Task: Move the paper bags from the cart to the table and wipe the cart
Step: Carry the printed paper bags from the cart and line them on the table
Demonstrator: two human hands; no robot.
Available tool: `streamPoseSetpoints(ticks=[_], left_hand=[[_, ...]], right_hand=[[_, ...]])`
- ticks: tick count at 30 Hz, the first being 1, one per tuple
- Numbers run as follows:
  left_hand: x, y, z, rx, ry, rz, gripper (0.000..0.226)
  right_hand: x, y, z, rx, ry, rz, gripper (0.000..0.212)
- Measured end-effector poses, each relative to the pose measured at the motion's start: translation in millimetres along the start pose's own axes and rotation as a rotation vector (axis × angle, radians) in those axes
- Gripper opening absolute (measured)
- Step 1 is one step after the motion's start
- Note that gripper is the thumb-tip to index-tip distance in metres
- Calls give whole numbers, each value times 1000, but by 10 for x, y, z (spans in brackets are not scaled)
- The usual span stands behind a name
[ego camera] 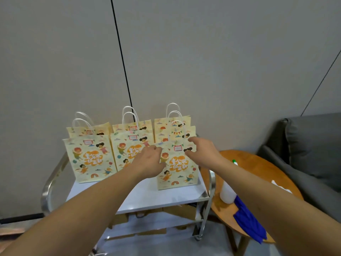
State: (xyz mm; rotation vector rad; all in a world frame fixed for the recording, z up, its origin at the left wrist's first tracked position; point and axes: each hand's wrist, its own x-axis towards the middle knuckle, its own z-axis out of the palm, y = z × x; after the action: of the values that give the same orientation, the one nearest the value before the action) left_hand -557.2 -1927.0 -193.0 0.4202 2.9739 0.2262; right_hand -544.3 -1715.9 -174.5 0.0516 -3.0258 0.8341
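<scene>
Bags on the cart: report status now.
Both hands, left and right, open at front right bag, not gripping. All bags on cart. Table holds bottle, blue cloth.

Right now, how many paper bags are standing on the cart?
6, possibly more hidden. Front row: left bag, middle bag, right bag between both hands. Back row: left, middle, right.

We are stretching both bare forearms forward, our left hand [150,159] curling its fingers loosely, our right hand [203,151] spreading thumb and fingers apart, palms facing each other.
</scene>
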Motion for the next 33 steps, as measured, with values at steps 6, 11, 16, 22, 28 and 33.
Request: streamPoseSetpoints(ticks=[6, 11, 16, 22, 28, 33], left_hand=[[737, -326, -125, -13, -29, 77, 60], [1238, -508, -105, -42, -83, 147, 60], [1563, -646, 81, -37, -71, 278, 26], [1682, -626, 155, -59, -23, 413, 21], [1426, -592, 97, -36, -19, 484, 16], [997, -542, 1, -61, 38, 559, 13]], right_hand=[[647, -198, 97, 14, 79, 88, 62], [1092, -327, 256, -8, 88, 175, 78], [1291, -418, 479, 7, 179, 222, 36], [1223, -430, 675, 168, 390, 331, 50], [919, -635, 743, 242, 477, 355, 48], [321, -797, 682, 227, 535, 331, 47]])
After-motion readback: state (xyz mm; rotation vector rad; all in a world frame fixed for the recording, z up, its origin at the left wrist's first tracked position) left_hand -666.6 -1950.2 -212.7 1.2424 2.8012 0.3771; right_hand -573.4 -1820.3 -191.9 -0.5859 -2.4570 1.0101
